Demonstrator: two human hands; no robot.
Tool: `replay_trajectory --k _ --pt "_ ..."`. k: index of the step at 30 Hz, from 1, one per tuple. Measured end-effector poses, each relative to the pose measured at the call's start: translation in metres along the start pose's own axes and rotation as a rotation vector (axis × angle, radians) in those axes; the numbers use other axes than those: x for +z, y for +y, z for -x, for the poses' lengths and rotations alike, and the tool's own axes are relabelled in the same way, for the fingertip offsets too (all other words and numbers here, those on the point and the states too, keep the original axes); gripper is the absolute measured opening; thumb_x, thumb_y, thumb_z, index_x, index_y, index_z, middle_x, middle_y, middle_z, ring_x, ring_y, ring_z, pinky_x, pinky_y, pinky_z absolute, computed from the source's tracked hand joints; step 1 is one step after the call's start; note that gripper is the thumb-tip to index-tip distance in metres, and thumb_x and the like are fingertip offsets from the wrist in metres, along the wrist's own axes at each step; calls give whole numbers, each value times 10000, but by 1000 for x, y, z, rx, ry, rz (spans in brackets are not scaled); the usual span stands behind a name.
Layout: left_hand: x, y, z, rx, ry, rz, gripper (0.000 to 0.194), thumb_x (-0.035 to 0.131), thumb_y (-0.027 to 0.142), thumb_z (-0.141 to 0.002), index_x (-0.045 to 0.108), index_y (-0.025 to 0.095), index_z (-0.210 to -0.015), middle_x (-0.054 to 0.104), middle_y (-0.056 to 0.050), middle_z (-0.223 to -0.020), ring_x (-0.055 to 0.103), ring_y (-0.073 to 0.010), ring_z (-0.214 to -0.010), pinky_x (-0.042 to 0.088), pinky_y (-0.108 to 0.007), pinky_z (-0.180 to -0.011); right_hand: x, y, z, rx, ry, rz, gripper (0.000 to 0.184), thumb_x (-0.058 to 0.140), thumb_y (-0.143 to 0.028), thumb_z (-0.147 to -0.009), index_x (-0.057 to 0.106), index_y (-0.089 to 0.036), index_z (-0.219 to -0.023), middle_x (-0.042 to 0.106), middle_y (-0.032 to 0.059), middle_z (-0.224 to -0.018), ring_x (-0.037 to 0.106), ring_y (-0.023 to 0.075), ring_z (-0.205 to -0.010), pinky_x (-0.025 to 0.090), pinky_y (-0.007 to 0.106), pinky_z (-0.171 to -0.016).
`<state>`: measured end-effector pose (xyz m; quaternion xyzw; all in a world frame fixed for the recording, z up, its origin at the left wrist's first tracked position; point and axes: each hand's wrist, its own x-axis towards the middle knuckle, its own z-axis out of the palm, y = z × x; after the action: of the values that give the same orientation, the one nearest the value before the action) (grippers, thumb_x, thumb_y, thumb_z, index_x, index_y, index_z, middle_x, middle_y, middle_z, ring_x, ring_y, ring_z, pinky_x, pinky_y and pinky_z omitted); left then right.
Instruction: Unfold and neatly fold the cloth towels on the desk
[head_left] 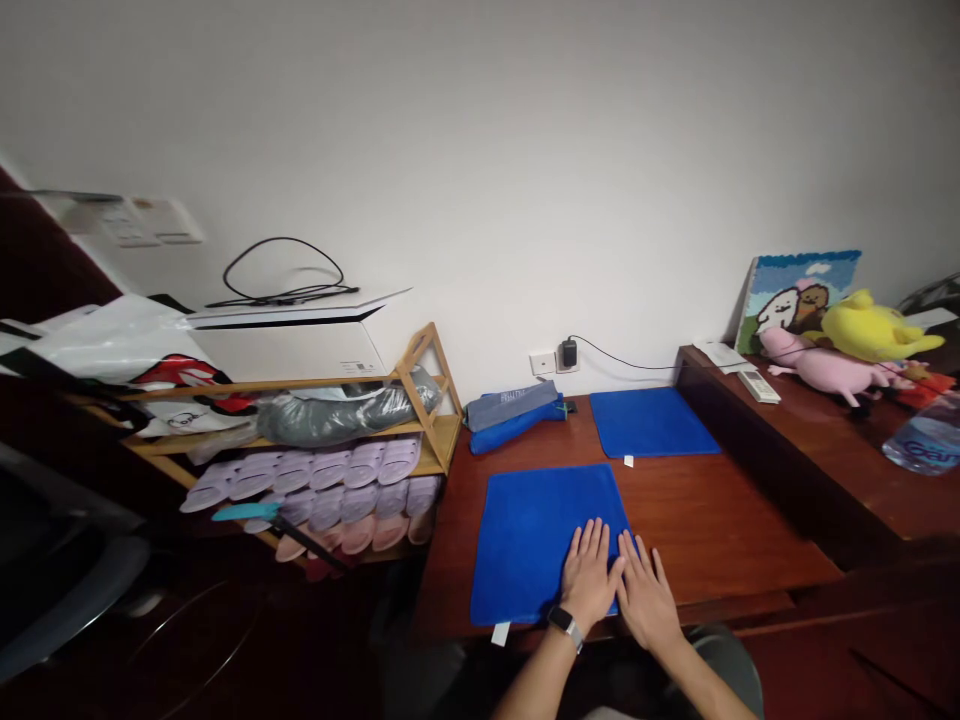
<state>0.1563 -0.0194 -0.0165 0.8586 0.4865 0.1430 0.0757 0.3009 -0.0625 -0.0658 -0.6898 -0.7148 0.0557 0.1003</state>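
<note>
A blue cloth [525, 540] lies spread flat on the brown wooden table [697, 520], its white tag near the front left corner. My left hand [591, 575], with a watch on the wrist, rests flat on the cloth's right part, fingers stretched out. Beside it my right hand [646, 597] lies flat along the cloth's right edge, fingers extended, the two thumbs close together. Neither hand holds anything. Farther back on the table lies a second blue cloth [652, 422], also flat, with a white tag at its front edge.
A grey and blue folded bundle [517, 412] lies at the table's back left, near a wall socket with a black plug [569, 352]. A wooden shoe rack [424, 420] with slippers stands left. On the raised right surface are a remote [759, 386], plush toys [825, 368] and a bottle [926, 440].
</note>
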Motion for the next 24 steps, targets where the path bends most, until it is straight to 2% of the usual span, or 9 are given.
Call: replay_trajectory --k 3,6,10,13,15,18,21,24 --pt "6 -11 16 -28 16 -16 652 285 519 -1102 269 210 -1676 337 -89 -1707 294 -246 -1595 304 -507 -1311 -1 1 0 10 4 -7 680 211 -491 -1072 303 -176 -1667 271 48 -1728 202 264 -1623 157 522 -1323" --pt "4 -47 57 -118 79 -85 661 307 511 -1101 247 203 -1682 346 -96 -1704 333 -268 -1580 359 -523 -1278 -4 1 0 20 0 -13 706 206 -530 -1071 276 -171 -1675 258 46 -1732 201 257 -1625 152 514 -1327" --pt "-5 -104 123 -309 228 -211 645 304 429 -1106 161 225 -1701 406 -97 -1680 406 -274 -1545 399 -529 -1246 -5 1 0 19 -8 -12 714 199 -531 -1071 272 -163 -1678 263 41 -1733 178 259 -1630 144 512 -1328" --pt "-10 -128 157 -374 291 -259 663 303 410 -1102 91 242 -1708 428 -90 -1671 450 -277 -1519 430 -524 -1222 -4 5 2 15 -30 -17 719 210 -543 -1068 266 -170 -1680 264 41 -1737 167 262 -1632 146 510 -1326" --pt "-12 -134 167 -363 299 -267 678 310 411 -1101 60 243 -1708 425 -85 -1673 458 -270 -1514 437 -508 -1219 -6 8 0 21 -70 -38 727 209 -575 -1066 254 -194 -1683 273 34 -1737 175 254 -1631 159 507 -1323" --pt "-13 -134 168 -339 307 -270 686 313 385 -1103 16 242 -1705 418 -82 -1677 458 -251 -1514 433 -493 -1225 -17 11 -13 55 -122 -89 748 174 -616 -1064 230 -207 -1687 277 27 -1739 197 233 -1626 186 484 -1318" --pt "-14 -132 163 -342 322 -274 669 308 367 -1104 34 257 -1705 435 -77 -1670 467 -249 -1508 439 -498 -1218 -35 7 -47 47 -96 -109 734 123 -577 -1077 185 -184 -1694 215 26 -1757 161 210 -1633 155 448 -1322" --pt "-16 -129 160 -341 341 -287 655 312 365 -1103 80 256 -1706 455 -82 -1658 479 -256 -1500 452 -501 -1209 -51 -1 -96 48 -114 -86 704 114 -508 -1089 162 -154 -1695 170 34 -1767 130 217 -1638 109 450 -1325"
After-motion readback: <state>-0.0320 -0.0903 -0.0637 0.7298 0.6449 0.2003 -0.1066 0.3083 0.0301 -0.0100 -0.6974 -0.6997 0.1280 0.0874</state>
